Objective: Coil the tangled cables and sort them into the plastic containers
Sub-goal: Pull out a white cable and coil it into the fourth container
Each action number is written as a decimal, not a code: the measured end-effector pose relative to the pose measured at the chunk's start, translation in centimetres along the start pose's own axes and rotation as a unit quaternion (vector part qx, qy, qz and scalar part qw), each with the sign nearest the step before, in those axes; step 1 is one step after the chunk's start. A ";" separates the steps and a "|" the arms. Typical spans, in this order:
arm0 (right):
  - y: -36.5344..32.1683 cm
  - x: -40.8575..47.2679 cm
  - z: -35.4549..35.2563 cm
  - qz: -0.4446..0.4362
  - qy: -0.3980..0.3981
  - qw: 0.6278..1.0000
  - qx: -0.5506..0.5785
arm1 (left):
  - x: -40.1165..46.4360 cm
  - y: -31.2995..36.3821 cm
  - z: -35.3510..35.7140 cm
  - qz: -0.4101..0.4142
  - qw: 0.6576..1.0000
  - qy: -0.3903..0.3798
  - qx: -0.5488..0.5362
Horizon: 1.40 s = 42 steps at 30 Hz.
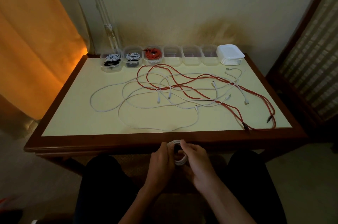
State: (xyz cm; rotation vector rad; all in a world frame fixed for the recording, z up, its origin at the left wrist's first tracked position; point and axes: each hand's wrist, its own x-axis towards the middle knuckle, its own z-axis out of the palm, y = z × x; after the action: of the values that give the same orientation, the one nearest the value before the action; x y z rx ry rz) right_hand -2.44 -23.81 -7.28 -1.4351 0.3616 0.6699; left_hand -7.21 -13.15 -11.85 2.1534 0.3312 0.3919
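1. Left hand (161,161) and right hand (196,159) both curl their fingers around a coiled white cable (180,158), just before the table (73,143) front edge.
2. Loose tangled cables (182,92) sprawl mid-table; plastic containers (159,55) line its far edge.

Clear plastic containers (172,55), matt cream table (73,110), wood-edged.

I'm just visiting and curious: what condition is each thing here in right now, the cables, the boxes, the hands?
white coil: wound up, held in both hands in front of the table edge
left hand: grips the coil
right hand: grips the coil
loose white cables: uncoiled, tangled on the table
loose red cables: uncoiled, tangled with the white ones
three left containers: open, holding coiled cables
three right containers: open, apparently empty
white lids: stacked, off the containers
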 end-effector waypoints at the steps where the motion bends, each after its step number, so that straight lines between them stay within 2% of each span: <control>1: 0.0 0.0 0.2 -0.010 0.029 0.998 -0.052 | -0.2 0.1 0.1 -0.002 1.000 0.022 0.014; 3: 0.0 -0.1 0.2 -0.035 0.069 0.993 -0.089 | -0.1 0.0 0.0 -0.015 0.997 0.070 0.031; 4: -0.1 -0.3 0.0 -0.043 0.061 0.992 -0.100 | 0.1 0.0 -0.2 -0.016 0.995 0.087 0.041; 7: -0.2 -1.3 -0.7 -0.024 -0.045 0.985 -0.163 | 0.4 0.0 -0.6 0.004 0.994 0.094 0.063; 9: -0.1 -1.8 -0.8 -0.010 -0.089 0.983 -0.160 | 0.5 0.1 -0.6 0.025 0.994 0.081 0.073; 12: 0.0 -2.0 -0.6 0.011 -0.108 0.994 -0.005 | 0.8 0.0 -0.6 0.050 0.992 0.078 0.088; 15: -0.1 -2.0 -0.8 0.058 -0.112 0.968 0.219 | 1.6 -0.6 -1.1 0.049 0.987 0.090 0.127; 17: 0.0 -1.6 -1.2 0.068 -0.105 0.944 0.306 | 1.9 -0.9 -1.4 0.051 0.984 0.074 0.151; 19: 0.2 -1.2 -1.6 0.071 -0.097 0.935 0.333 | 2.1 -0.8 -1.7 0.048 0.985 0.041 0.163; 21: 0.6 -0.7 -2.0 0.056 -0.093 0.952 0.286 | 2.3 -0.4 -2.2 0.037 0.992 0.033 0.120; 24: 1.0 -0.3 -2.6 -0.064 -0.077 0.993 0.056 | 3.1 -0.3 -3.1 -0.044 0.999 0.003 -0.005; 26: 1.0 -0.4 -2.8 -0.138 -0.093 0.983 -0.084 | 3.5 -0.6 -3.5 -0.077 0.997 0.001 -0.025; 30: 0.6 -1.0 -2.6 -0.164 -0.157 0.941 -0.253 | 4.1 -0.6 -3.9 -0.122 0.990 0.029 -0.068; 32: 0.7 -0.4 -2.4 -0.177 -0.136 0.935 -0.277 | 4.1 -0.3 -4.1 -0.126 0.989 0.020 -0.079; 34: 0.4 0.3 -2.0 -0.208 -0.097 0.936 -0.268 | 4.0 -0.1 -4.1 -0.102 0.991 -0.025 -0.077; 36: -0.6 1.1 -1.9 -0.261 -0.074 0.917 -0.293 | 3.7 0.1 -4.1 -0.079 0.990 -0.085 -0.082; 39: -1.9 2.1 -2.4 -0.308 -0.084 0.880 -0.353 | 3.8 0.4 -4.1 -0.049 0.986 -0.117 -0.106; 42: -2.2 2.3 -2.7 -0.317 -0.070 0.875 -0.358 | 3.4 1.2 -3.8 -0.092 0.969 -0.114 -0.200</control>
State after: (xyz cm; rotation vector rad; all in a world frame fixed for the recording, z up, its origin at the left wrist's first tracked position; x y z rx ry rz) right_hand 1.13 -25.94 -7.29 -2.0455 -0.5303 0.3576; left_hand -5.46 -9.72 -8.19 1.7337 0.2910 0.0908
